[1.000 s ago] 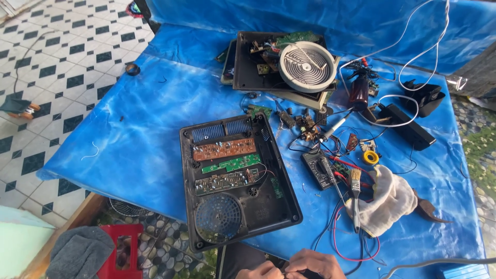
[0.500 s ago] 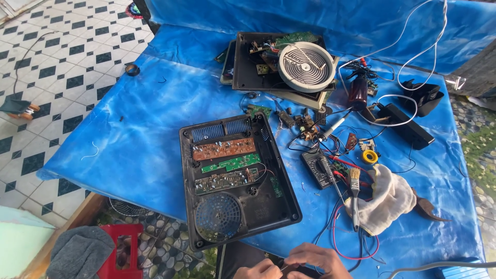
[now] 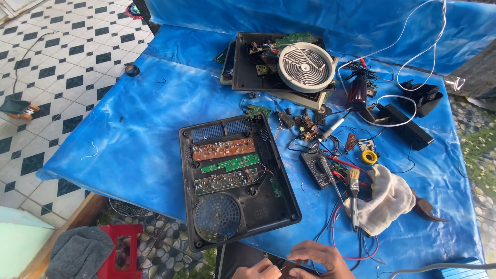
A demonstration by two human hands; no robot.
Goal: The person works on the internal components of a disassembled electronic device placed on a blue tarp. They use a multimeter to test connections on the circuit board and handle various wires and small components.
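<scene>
**Blue-sheeted repair bench: hands at the near edge**

Blue plastic sheeting (image 3: pixel 139 129) covers the whole table and gives every loose part a plain backing. At its near edge the left hand (image 3: pixel 257 270) and the right hand (image 3: pixel 320 258) meet, fingertips pinched together over something thin, perhaps a wire; what it is cannot be told. Both hands are closed narrow, fingers curled in. They work over a dark flat panel (image 3: pixel 243 256), partly cut off by the frame, which lies directly under them.

- Just beyond the hands: an opened black appliance casing (image 3: pixel 237 181), lying flat with its inside up, so that the brown circuit board (image 3: pixel 223 149), green circuit board (image 3: pixel 230 163) and round fan grille (image 3: pixel 218 217) are exposed.
- To the right of the hands: red wire (image 3: pixel 336 243) looping over the sheet, a paintbrush (image 3: pixel 354 194) and a crumpled white cloth (image 3: pixel 387 199), all near to hand.
- Further out on the right: a black multimeter (image 3: pixel 319 168) with its leads, and a yellow tape roll (image 3: pixel 369 156).
- Far side: a second opened unit carrying a round coil disc (image 3: pixel 305 66), white cables (image 3: pixel 413 51) trailing from it, and a black adapter block (image 3: pixel 405 124).
- Left and below the table: black-and-white tiled floor (image 3: pixel 46 67), a red box (image 3: pixel 121 250) and a grey cloth (image 3: pixel 77 253).
</scene>
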